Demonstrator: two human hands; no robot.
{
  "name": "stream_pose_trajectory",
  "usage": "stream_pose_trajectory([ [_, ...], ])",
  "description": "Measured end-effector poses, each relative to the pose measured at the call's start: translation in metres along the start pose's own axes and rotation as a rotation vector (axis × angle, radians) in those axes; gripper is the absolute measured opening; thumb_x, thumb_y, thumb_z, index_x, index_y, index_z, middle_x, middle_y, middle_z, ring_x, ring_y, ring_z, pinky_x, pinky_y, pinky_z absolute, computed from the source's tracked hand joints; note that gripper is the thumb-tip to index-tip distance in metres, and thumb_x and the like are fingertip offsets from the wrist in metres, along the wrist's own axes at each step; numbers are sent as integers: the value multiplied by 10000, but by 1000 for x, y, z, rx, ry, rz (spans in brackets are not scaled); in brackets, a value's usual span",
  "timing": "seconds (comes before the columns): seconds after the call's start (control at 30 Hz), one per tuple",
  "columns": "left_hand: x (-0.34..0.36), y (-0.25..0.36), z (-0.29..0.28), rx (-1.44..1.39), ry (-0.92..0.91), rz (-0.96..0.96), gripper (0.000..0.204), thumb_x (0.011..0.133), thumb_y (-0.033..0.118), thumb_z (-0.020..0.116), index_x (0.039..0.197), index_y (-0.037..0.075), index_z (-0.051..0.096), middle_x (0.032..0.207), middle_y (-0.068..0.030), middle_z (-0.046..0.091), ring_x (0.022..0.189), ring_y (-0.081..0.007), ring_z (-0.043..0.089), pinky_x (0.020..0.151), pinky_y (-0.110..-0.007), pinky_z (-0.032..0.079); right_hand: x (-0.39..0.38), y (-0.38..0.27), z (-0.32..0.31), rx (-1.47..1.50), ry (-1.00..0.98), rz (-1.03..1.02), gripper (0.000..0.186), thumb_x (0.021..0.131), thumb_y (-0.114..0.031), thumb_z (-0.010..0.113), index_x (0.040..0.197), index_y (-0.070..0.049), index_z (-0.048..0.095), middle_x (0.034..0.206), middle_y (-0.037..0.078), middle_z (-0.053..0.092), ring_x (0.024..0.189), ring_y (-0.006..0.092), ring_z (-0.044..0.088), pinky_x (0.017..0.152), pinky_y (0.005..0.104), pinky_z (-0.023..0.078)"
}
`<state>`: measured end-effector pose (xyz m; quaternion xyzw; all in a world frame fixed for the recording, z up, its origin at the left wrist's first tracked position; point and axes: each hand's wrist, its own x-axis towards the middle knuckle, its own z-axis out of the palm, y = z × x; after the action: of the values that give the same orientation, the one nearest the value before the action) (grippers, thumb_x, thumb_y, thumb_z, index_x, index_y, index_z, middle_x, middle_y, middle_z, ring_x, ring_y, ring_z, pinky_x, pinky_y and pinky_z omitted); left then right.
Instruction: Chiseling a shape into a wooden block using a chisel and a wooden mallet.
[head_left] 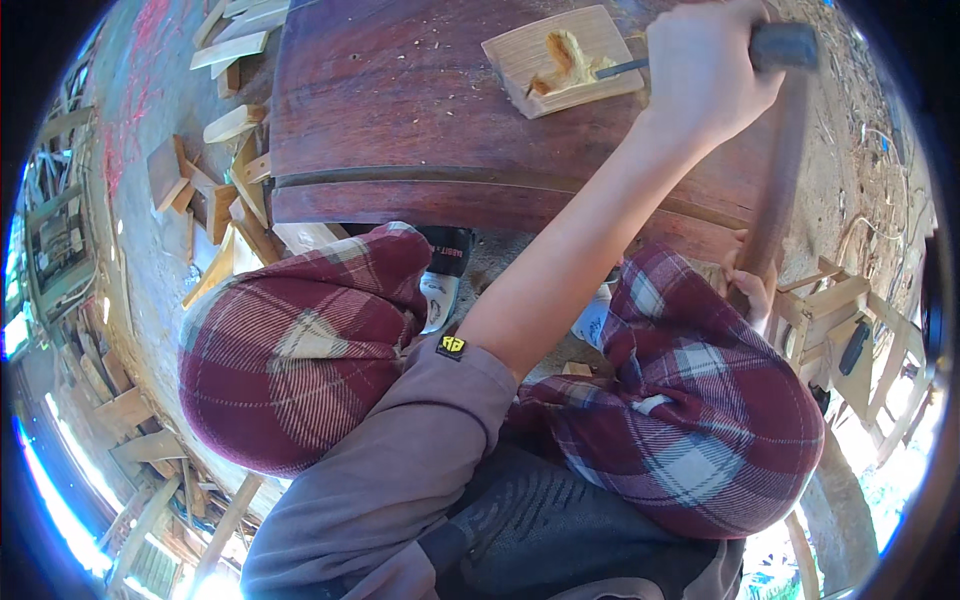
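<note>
A pale wooden block (520, 50) with a rough carved hollow lies on a dark red-brown plank bench (400, 100). My left hand (705, 70) reaches across to the top right and is closed around a chisel, whose metal blade (622, 68) points into the hollow. My right hand (757, 292) sits low by my right knee and grips the long wooden handle (778, 170) of a hammer. The hammer's dark head (788, 45) is blurred, right beside my left hand.
My knees in red plaid trousers (300, 350) fill the middle, with a shoe (440, 285) between them under the bench edge. Several wood offcuts (225, 190) lie on the ground at left. Pale wooden frames (850, 320) stand at right.
</note>
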<state>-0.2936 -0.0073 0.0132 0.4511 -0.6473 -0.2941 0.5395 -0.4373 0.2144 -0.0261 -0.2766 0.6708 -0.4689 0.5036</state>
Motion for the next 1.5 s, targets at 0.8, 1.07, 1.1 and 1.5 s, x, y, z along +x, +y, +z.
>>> stream_pose_trajectory([
  [0.8, 40, -45, -82, -702, 139, -424, 288, 833, 277, 752, 776, 51, 584, 588, 45, 482, 457, -52, 417, 431, -241, 321, -1, 1, 30, -413, -290, 204, 793, 719, -324, 717, 1350, 42, 406, 1234, 186, 554, 1150, 230, 499, 1007, 310, 339],
  [1.07, 44, -39, -97, -516, -14, -155, 152, 883, 167, 687, 866, 34, 616, 613, 37, 510, 462, -51, 434, 427, -227, 329, -7, -23, 23, -335, -257, 303, 705, 663, -162, 574, 1315, 57, 420, 1143, 156, 559, 1047, 202, 512, 947, 279, 367],
  [1.1, 47, -44, -96, -546, 21, -65, 135, 884, 154, 680, 867, 36, 616, 632, 36, 521, 476, -49, 443, 437, -224, 338, -7, -23, 21, -335, -254, 301, 705, 663, -162, 574, 1315, 57, 420, 1143, 156, 559, 1047, 202, 512, 947, 279, 367],
  [1.5, 28, -58, -91, -207, 44, -47, 216, 862, 172, 707, 995, 5, 673, 953, -73, 695, 900, -131, 628, 807, -289, 479, -2, -16, 37, -394, -220, 281, 625, 705, -167, 581, 1277, 48, 450, 1109, 140, 564, 1024, 191, 517, 922, 277, 375],
])
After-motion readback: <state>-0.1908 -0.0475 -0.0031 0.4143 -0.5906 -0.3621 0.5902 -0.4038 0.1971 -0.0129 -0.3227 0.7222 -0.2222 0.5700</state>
